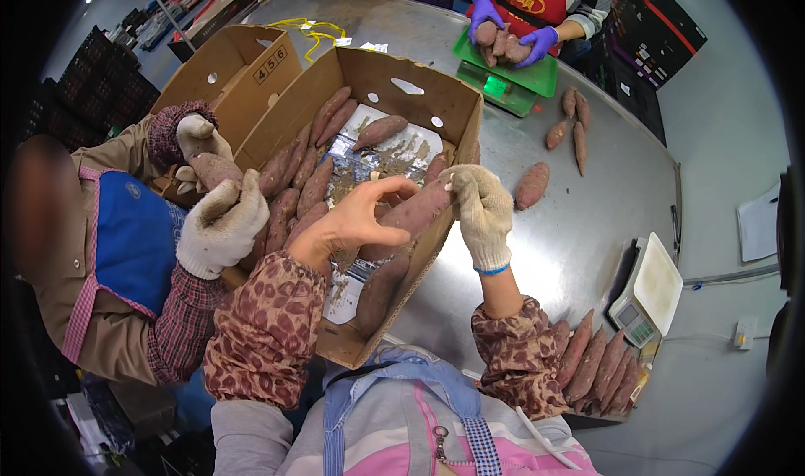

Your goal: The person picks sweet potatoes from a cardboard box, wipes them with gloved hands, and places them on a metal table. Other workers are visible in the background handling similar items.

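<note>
A large purple-skinned sweet potato (420,210) is held over the cardboard box (412,79) near its right wall. My bare left hand (358,215) curves its thumb and fingers around the lower part of it. At the upper end, my right hand (483,208), in a dirty knit glove, pinches the tip. Several sweet potatoes (295,174) lie along the box's left side. Another one (380,130) rests on the soil-strewn liner (424,136), and a further one (380,293) leans in the near corner.
On my left, a co-worker's gloved hands (220,224) hold a sweet potato. Across the metal table (497,256), purple-gloved hands (538,45) hold sweet potatoes over a green scale (512,95). A white scale (654,287) stands right, beside lined-up sweet potatoes (591,363). A second box (251,67) stands behind.
</note>
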Demonstrator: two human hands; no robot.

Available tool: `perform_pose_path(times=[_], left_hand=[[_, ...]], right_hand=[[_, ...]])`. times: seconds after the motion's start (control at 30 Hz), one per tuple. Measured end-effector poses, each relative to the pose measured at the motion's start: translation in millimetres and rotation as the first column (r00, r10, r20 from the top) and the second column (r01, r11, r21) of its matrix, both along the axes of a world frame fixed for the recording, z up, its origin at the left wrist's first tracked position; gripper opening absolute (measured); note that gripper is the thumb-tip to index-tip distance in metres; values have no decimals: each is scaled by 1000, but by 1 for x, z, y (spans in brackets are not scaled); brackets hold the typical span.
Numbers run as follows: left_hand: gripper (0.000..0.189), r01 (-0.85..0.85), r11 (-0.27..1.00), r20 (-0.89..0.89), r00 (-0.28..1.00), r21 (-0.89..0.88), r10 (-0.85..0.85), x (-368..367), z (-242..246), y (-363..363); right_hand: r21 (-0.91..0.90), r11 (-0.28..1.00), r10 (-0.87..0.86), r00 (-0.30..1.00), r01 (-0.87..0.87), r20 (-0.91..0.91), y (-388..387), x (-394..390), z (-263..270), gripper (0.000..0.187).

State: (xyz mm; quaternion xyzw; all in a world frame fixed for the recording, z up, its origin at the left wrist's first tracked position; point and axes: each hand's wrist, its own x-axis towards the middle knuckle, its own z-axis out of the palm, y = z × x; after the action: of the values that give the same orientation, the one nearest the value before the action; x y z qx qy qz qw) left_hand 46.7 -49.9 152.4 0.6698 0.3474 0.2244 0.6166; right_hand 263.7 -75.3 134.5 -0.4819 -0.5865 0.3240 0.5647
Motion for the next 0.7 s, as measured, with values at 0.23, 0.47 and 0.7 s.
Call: perform_pose_path(times=[0.23,0.47,0.7], left_hand=[[75,153,806,464,870,-572,164,-15,-15,4],[54,-19,808,522,754,-589,398,-10,-13,7],[51,-309,688,352,681,-657,643,3,-15,9]], right_hand=[[-256,967,-67,959,-6,-276,17,-8,-3,27],[-4,1000,-27,980,29,197,19,-18,-8,35],[-157,980,140,986,-125,94,-13,-20,5,46]])
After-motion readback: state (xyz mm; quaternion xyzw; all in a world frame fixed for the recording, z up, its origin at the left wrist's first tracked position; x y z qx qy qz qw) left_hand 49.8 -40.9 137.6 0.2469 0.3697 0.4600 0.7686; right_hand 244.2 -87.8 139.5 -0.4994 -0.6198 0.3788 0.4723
